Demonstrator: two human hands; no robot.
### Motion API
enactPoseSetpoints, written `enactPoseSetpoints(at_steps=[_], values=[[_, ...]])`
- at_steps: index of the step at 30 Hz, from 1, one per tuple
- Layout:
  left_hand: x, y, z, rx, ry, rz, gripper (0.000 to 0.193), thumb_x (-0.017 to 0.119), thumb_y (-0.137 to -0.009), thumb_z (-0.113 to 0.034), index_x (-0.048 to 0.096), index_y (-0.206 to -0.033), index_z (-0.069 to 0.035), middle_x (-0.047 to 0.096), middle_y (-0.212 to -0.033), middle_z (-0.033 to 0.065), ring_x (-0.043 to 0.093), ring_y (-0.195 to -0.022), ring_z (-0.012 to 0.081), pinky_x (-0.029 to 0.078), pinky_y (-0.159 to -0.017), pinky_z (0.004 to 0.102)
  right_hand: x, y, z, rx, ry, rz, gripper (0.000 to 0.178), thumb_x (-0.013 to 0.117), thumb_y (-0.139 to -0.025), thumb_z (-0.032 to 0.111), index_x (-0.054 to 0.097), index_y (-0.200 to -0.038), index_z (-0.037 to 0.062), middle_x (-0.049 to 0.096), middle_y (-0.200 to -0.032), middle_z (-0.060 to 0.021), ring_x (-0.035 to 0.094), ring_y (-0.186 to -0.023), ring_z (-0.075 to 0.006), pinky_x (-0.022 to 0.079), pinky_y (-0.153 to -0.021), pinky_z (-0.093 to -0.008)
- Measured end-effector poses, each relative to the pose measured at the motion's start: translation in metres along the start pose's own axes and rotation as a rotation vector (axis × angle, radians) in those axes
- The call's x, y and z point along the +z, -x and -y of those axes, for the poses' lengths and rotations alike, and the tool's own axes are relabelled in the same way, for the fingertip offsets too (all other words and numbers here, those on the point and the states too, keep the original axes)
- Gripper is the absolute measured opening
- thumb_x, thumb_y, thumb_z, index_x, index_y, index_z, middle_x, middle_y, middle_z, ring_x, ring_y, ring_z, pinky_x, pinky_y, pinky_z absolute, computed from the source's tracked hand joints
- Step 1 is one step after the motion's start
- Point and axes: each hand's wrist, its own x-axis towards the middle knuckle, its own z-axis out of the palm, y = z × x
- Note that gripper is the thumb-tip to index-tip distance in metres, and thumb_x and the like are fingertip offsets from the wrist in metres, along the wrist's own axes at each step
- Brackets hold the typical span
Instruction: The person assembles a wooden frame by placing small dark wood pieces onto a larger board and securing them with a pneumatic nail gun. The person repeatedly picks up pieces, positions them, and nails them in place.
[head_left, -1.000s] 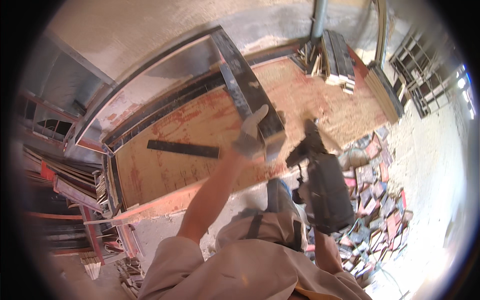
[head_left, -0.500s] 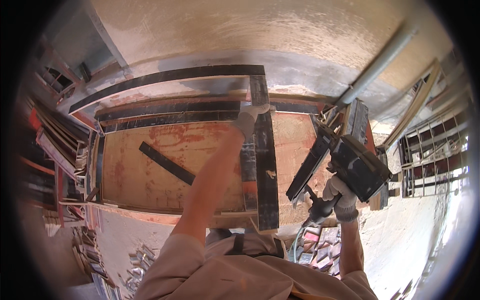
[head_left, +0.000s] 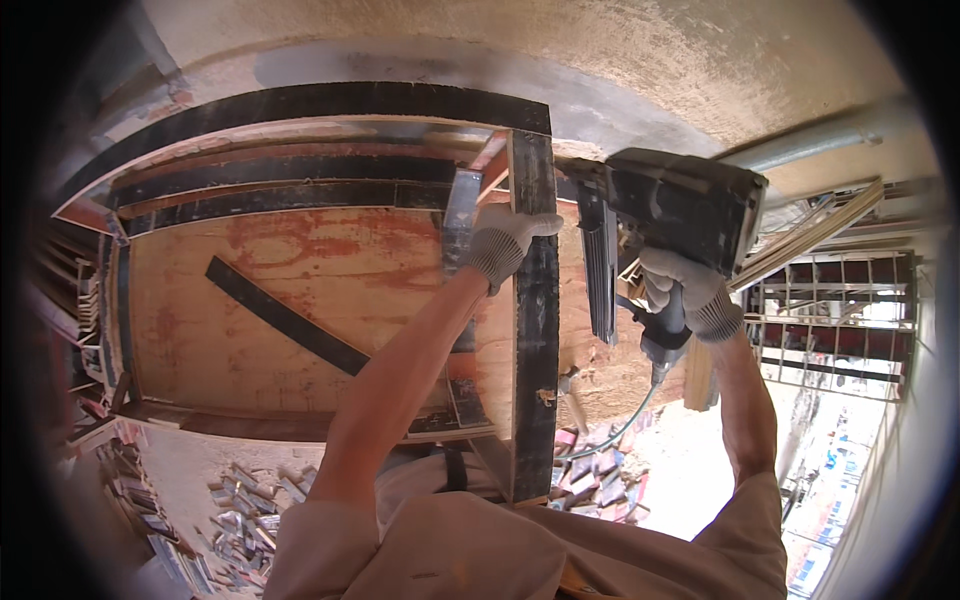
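Note:
My left hand, in a grey knit glove, is closed round a dark wooden board that runs from far to near. At its far end this board meets a long dark strip, forming a corner. In my gloved right hand is the grip of a black nail gun, its long magazine angled down beside the board. A thin hose trails from the handle. Underneath lies a reddish-stained plywood panel edged with dark strips. One loose dark strip rests diagonally on it, left of my arm.
Scrap wood pieces litter the floor at the near left, with another heap below the bench. A plastered wall stands behind, with a pipe at the right. Long boards and a metal grid rack are farther right.
The nail gun has swung up and away from me, closer to the frame's far corner, its magazine now steeper. My left hand still grips the board. The whole view has shifted.

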Motion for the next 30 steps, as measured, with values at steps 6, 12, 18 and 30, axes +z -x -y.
enactPoseSetpoints(at_steps=[6,12,18,30], values=[[-0.003,0.006,-0.009,-0.142,-0.145,0.000,0.045,0.090,-0.075,-0.045,0.081,-0.088,-0.003,0.073,-0.071,0.0108,0.069,-0.065,0.0202,0.053,-0.065,0.0385,0.019,-0.040,0.028,0.177,0.127,0.015,0.022,0.069,-0.095,0.017,0.062,-0.074,0.0120,0.046,-0.059,0.0050,0.046,-0.047,-0.0092,0.043,-0.048,-0.0289],[0.005,-0.005,0.010,-0.081,0.059,0.028,0.047,0.089,-0.074,-0.047,0.078,-0.083,-0.002,0.071,-0.068,0.0104,0.066,-0.058,0.0213,0.052,-0.061,0.0396,0.012,-0.037,0.042,0.249,0.156,0.069,0.017,0.065,-0.096,0.010,0.062,-0.080,0.0065,0.041,-0.056,0.0033,0.043,-0.045,-0.0098,0.039,-0.046,-0.0279],[0.010,-0.011,0.031,-0.054,0.044,0.034,0.046,0.090,-0.073,-0.046,0.080,-0.085,-0.003,0.072,-0.068,0.0109,0.068,-0.059,0.0209,0.052,-0.058,0.0394,0.006,-0.031,0.044,0.326,0.161,0.100,0.015,0.064,-0.095,0.009,0.064,-0.080,0.0053,0.042,-0.058,0.0051,0.038,-0.046,-0.0060,0.033,-0.044,-0.0253],[0.008,-0.009,0.029,-0.028,-0.037,-0.006,0.046,0.089,-0.075,-0.047,0.082,-0.087,-0.004,0.073,-0.069,0.0096,0.069,-0.060,0.0198,0.053,-0.061,0.0380,0.000,-0.033,0.048,0.225,0.205,0.134,0.019,0.066,-0.092,0.010,0.061,-0.074,0.0096,0.045,-0.056,0.0055,0.043,-0.044,-0.0064,0.037,-0.043,-0.0248]])
